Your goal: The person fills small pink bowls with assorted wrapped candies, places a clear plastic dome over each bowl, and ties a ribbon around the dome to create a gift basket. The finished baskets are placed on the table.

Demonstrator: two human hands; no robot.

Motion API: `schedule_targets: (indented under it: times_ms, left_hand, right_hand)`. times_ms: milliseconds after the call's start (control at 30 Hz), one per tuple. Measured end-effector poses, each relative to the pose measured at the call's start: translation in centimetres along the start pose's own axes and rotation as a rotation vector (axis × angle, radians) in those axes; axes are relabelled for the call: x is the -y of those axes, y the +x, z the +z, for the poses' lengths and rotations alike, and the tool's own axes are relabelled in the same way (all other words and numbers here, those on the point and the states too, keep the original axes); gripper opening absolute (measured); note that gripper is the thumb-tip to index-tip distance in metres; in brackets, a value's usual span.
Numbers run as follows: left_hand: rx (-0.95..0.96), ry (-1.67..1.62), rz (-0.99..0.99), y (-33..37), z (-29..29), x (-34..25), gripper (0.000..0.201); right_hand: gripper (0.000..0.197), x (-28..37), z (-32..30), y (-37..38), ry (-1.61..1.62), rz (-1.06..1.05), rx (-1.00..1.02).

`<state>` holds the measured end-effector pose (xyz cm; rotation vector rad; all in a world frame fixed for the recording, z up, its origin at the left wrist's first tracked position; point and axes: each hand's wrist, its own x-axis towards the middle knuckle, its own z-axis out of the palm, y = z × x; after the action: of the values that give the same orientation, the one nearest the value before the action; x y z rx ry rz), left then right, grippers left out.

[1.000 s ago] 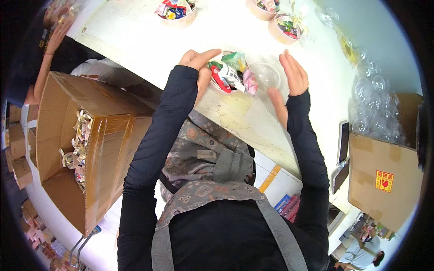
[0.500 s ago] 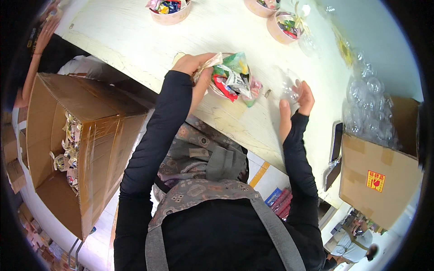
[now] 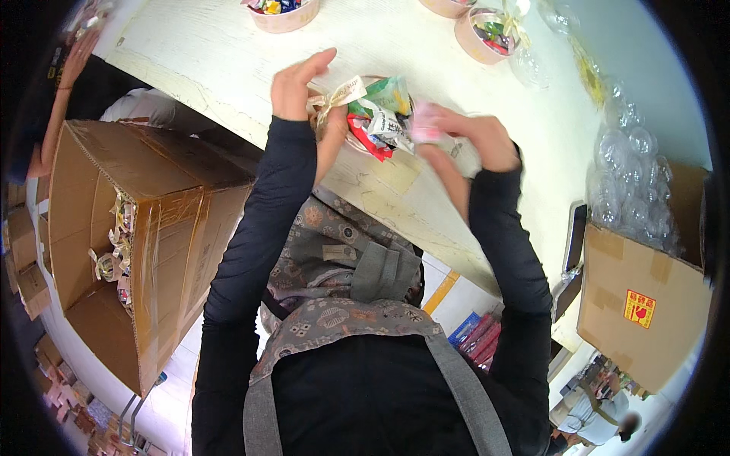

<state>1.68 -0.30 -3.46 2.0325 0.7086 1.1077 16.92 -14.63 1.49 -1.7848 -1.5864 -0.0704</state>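
Observation:
A small round tub [image 3: 370, 78] full of wrapped sweets [image 3: 380, 114] stands near the table's front edge, a cream ribbon bow [image 3: 338, 96] on its left side. My left hand [image 3: 298, 91] is at that side, its thumb by the bow and its forefinger stretched out, apart from the thumb. From the right, my right hand [image 3: 483, 140] pinches a pink wrapped sweet [image 3: 427, 123] at the tub's right edge; motion blurs it slightly. Under this hand a clear plastic lid [image 3: 462, 156] lies on the table, partly hidden.
Other filled pink tubs [image 3: 285, 18] stand at the table's far side. Clear domed lids [image 3: 627, 178] are stacked by a cardboard box [image 3: 639, 304] on the right, near a phone [image 3: 576, 232]. At left is a large open carton [image 3: 163, 228]; beyond it shows another person's hand [image 3: 78, 57].
My right hand has moved left from the clear lid to the pink sweet, now pinched in it. My left hand's fingers have lifted and spread off the bow.

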Motion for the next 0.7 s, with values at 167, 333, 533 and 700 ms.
schedule_targets:
  times_ms: [167,333,533,700]
  left_hand:
    - [0.085,0.234,0.558,1.4,0.1,0.2,0.04]
    - [0.344,0.19,0.611,2.4,-1.1,-0.2,0.033]
    - [0.383,0.185,0.482,2.6,-1.0,-1.0,0.026]
    - [0.371,0.21,0.468,2.4,-1.0,-1.0,0.02]
  right_hand:
    - [0.022,-0.6,1.7,1.8,-0.316,-0.16,0.045]
    - [0.018,1.0,0.9,3.8,-0.467,-0.122,0.299]
    - [0.019,0.9,0.7,3.2,-0.42,-0.211,0.292]
    - [0.033,-0.5,1.1,1.5,-0.095,-0.114,0.124]
